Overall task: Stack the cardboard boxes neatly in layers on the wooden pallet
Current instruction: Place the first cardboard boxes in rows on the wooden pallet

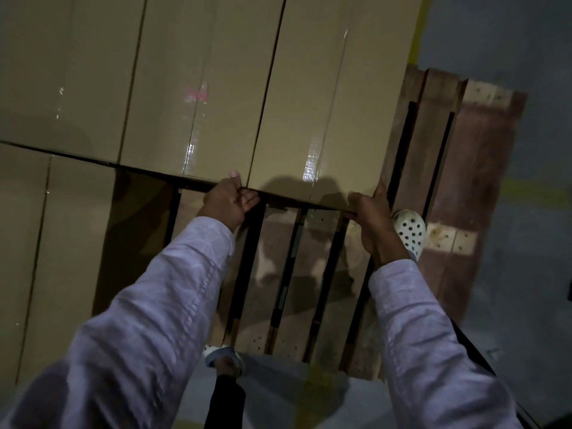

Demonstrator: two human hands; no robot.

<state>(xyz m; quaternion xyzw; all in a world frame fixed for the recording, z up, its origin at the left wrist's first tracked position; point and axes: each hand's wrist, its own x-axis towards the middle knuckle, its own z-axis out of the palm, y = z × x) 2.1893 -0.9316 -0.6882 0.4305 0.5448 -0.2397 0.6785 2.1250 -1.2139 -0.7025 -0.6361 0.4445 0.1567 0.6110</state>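
While a row of long cardboard boxes (192,88) lies side by side across the upper part of the frame, the wooden pallet (483,187) shows bare slats in the lower middle and along the right. Another box (62,258) fills the lower left. The left hand (230,201) curls its fingers under the near edge of the rightmost box (318,103), at the seam with its neighbour. The right hand (371,212) clamps the same edge at its right corner, just beside a white clog (408,230) standing on the slats. This box looks to be mid-placement. I judge the pallet roughly half covered. How many layers lie beneath the row cannot be told.
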